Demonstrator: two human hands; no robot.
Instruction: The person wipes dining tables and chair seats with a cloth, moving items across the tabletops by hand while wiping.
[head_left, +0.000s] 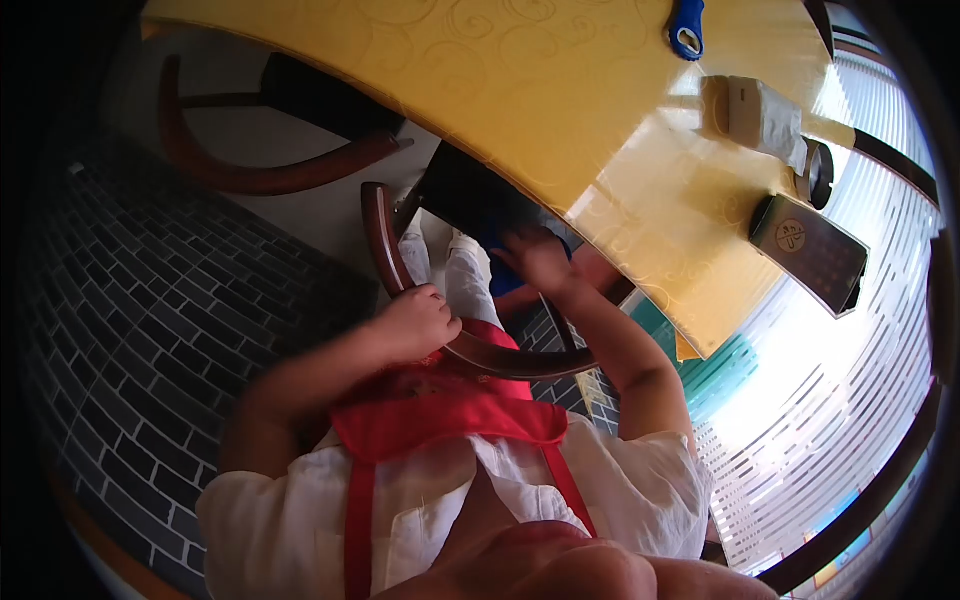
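Note:
My left hand (415,322) is closed around the curved wooden armrest (385,235) of a chair. Lower down and farther right, my right hand (540,260) presses a blue cloth (508,276) by the dark chair seat (462,190), beside the table edge. The cloth shows on both sides of that hand, and its shape is partly hidden. Shadow and slight blur soften the fingers there. The armrest's other curved end (525,362) passes in front of my red apron (450,420).
A table with a yellow patterned cloth (480,80) fills the upper area. On it are a blue bottle opener (687,32), a pale tissue box (765,118), a dark round dish (818,174) and a dark sign (808,250). Another chair (270,180) stands left. Grey brick-patterned floor (180,350) lies beside me.

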